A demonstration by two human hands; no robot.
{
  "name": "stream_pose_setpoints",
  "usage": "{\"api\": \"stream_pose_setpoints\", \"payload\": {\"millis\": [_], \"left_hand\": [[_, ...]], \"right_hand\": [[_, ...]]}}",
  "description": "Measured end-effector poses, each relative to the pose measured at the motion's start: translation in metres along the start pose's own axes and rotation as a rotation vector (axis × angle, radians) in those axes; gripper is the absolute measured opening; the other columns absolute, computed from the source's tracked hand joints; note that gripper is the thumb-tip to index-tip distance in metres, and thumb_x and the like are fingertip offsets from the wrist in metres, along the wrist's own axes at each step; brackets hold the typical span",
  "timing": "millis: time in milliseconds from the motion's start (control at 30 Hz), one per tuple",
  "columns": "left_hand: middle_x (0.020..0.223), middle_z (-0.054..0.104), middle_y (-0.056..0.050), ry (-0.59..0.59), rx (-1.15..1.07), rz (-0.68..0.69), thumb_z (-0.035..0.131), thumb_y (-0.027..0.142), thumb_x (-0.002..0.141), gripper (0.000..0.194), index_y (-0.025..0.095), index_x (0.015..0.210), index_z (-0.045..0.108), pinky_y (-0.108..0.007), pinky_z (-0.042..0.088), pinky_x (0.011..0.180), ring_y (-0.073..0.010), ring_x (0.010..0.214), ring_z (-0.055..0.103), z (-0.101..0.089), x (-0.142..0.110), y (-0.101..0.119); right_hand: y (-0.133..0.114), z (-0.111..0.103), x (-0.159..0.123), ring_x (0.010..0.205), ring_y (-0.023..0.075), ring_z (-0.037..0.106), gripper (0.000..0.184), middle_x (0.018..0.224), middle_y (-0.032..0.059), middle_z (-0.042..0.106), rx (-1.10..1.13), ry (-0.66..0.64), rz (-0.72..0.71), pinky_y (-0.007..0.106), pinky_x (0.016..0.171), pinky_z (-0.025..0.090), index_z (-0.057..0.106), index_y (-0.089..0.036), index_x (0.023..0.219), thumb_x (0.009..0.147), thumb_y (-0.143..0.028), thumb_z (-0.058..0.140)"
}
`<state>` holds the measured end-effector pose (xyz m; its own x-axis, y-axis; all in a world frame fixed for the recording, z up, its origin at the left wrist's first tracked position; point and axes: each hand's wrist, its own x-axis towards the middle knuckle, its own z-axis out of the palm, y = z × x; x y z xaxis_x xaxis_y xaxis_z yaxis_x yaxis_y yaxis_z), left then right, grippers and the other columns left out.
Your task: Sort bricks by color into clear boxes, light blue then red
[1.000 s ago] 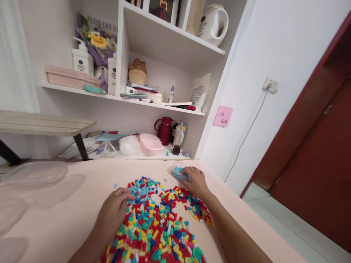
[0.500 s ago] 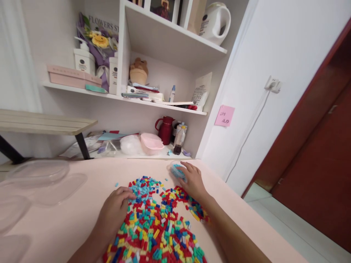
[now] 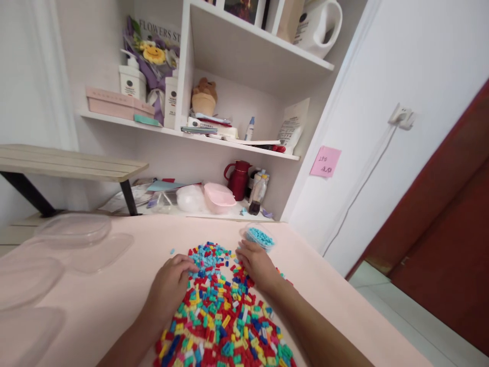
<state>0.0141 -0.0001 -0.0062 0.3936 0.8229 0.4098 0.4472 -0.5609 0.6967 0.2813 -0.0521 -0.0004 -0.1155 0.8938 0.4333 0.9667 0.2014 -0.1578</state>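
Observation:
A wide pile of small toy building bricks (image 3: pixel 229 316) in many colours spreads over the pink table, with light blue bricks (image 3: pixel 208 260) gathered at its far left part. At the left edge of these, my left hand (image 3: pixel 171 283) rests with its fingers bent together and the fingertips against the bricks. Whatever they may hold is too small to make out. My right hand (image 3: pixel 260 267) is over the far right part of the pile, its fingers loosely extended and apart. Just beyond it stands a clear plastic container (image 3: pixel 271 246) holding light blue bricks.
Clear plastic containers and lids (image 3: pixel 72 229) lie on the left of the pink table (image 3: pixel 126 285). One loose light blue brick (image 3: pixel 172 251) sits left of the pile. Behind are a wooden stand (image 3: pixel 72 163), a pink bowl (image 3: pixel 219 198), a red jug (image 3: pixel 239 181) and a bottle (image 3: pixel 257 196).
My right hand has moved from the clear container back and left over the pile, leaving the container uncovered. My left hand stays by the light blue bricks. The view has shifted slightly.

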Motion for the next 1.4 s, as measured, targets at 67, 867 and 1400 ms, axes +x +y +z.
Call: {"api": "stream_pose_setpoints", "payload": {"millis": [67, 867, 1400], "left_hand": [[0.099, 0.071, -0.005, -0.003, 0.003, -0.005, 0.041, 0.017, 0.08, 0.035, 0.025, 0.073, 0.075, -0.038, 0.05, 0.093, -0.0209, 0.099, 0.065, 0.0, 0.0, 0.0], [0.1, 0.072, -0.003, 0.008, 0.025, 0.003, 0.041, 0.018, 0.08, 0.036, 0.026, 0.078, 0.076, -0.037, 0.051, 0.092, -0.0201, 0.098, 0.066, 0.001, 0.002, -0.006], [0.099, 0.072, -0.004, 0.029, 0.009, 0.008, 0.043, 0.018, 0.079, 0.034, 0.025, 0.075, 0.076, -0.037, 0.052, 0.091, -0.0203, 0.098, 0.066, 0.002, 0.002, -0.006]], "right_hand": [[0.001, 0.0, 0.001, 0.104, 0.0206, 0.061, 0.026, 0.102, 0.0075, 0.07, -0.005, -0.042, 0.015, 0.032, 0.095, 0.043, 0.07, -0.022, 0.09, 0.095, -0.015, 0.045], [0.013, -0.044, -0.007, 0.113, 0.0231, 0.061, 0.033, 0.126, 0.0077, 0.065, 0.036, 0.257, 0.14, 0.038, 0.098, 0.046, 0.072, -0.024, 0.108, 0.09, -0.015, 0.046], [-0.034, -0.015, 0.005, 0.092, 0.0188, 0.065, 0.022, 0.093, 0.0053, 0.072, -0.075, -0.068, 0.248, 0.026, 0.076, 0.043, 0.075, -0.023, 0.09, 0.092, -0.025, 0.054]]}}
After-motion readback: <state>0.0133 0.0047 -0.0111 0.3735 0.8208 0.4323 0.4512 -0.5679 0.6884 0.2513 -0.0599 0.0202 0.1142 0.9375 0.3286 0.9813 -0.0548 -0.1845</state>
